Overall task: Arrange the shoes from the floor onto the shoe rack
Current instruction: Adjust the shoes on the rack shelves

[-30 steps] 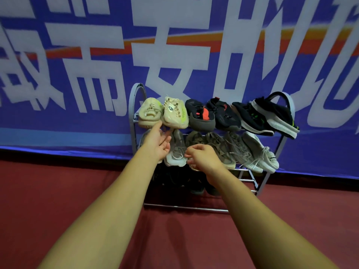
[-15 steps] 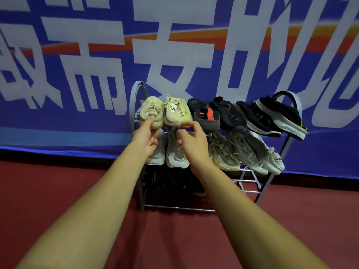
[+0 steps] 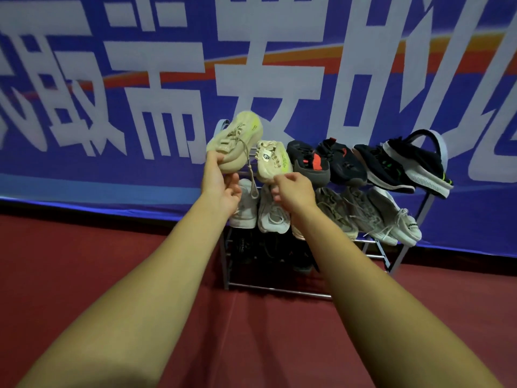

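Note:
A metal shoe rack (image 3: 279,291) stands against a blue banner. My left hand (image 3: 219,189) grips the heel of a beige sneaker (image 3: 237,141) and holds it lifted above the top shelf's left end, its lace dangling. My right hand (image 3: 293,191) pinches the heel of the matching beige sneaker (image 3: 272,161), which sits on the top shelf. Further right on that shelf are a black-and-red pair (image 3: 327,163) and a black pair with white soles (image 3: 402,166). Grey and white sneakers (image 3: 366,214) fill the middle shelf. Dark shoes (image 3: 265,247) sit on the lowest shelf, partly hidden by my arms.
The blue banner (image 3: 112,93) with large white characters hangs right behind the rack. Red floor (image 3: 84,261) stretches in front and to both sides.
My left hand has lifted the left beige sneaker up off the top shelf. My right hand has risen from the middle shelf to the heel of the second beige sneaker.

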`<state>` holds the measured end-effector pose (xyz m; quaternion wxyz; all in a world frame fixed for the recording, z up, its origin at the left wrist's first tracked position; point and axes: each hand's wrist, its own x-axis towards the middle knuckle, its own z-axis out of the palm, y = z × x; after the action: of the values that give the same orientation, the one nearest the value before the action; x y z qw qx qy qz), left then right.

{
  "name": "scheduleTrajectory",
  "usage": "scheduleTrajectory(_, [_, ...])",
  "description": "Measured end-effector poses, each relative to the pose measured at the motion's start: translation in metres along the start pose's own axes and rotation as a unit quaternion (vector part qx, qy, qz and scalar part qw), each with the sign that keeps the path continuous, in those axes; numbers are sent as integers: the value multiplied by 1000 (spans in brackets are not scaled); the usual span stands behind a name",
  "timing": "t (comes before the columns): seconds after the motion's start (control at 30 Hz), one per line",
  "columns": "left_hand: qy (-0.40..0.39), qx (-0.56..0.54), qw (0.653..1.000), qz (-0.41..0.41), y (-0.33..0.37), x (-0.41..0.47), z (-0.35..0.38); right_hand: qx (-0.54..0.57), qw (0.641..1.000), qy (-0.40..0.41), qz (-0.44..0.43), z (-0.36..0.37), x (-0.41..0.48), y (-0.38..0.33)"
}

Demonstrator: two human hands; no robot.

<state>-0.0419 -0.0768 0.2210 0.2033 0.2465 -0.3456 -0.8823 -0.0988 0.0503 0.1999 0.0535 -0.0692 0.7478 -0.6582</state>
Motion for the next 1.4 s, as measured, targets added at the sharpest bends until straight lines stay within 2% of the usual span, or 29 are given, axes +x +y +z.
scheduleTrajectory(0.17, [0,-73,997,24,1,-20,-5,204,975,-78,44,-16,-25,-25])
scheduleTrajectory(0.27, [10,-61,998,17,-6,-19,-17,276,956,-71,69,-33,-32,-28])
scheduleTrajectory(0.37, [14,-21,1000,18,-8,-14,-27,298,949,-58,91,-50,-33,-21])
scheduleTrajectory(0.47, [-22,18,999,18,-4,-11,-29,312,944,-48,97,-67,-32,-18])
scheduleTrajectory(0.6, [-33,18,999,1,1,-2,-19,265,957,-48,107,-82,-28,-17])
scheduleTrajectory(0.7, [-50,-15,999,-1,-5,7,-7,301,944,-63,120,-83,-26,-13])
scheduleTrajectory(0.8, [-76,-13,997,8,-18,11,10,377,915,-74,121,-70,-20,-10])
scheduleTrajectory(0.87, [-86,-5,996,13,-31,14,19,387,911,-93,107,-53,-15,-9])
scheduleTrajectory(0.97, [-54,50,997,18,-44,27,21,409,903,-98,85,-18,-4,-6])
scheduleTrajectory(1.07, [-26,105,992,63,-37,44,18,432,897,-58,74,12,7,0])
scheduleTrajectory(1.13, [-30,190,977,95,-28,51,13,426,902,-38,57,20,11,5])
scheduleTrajectory(1.2, [-45,249,962,102,-22,62,11,370,928,-31,36,17,19,8])
scheduleTrajectory(1.27, [-52,281,953,97,-18,69,12,282,958,-56,24,6,27,9])
scheduleTrajectory(1.4, [-23,321,941,110,-9,79,17,157,983,-97,13,-10,36,7])
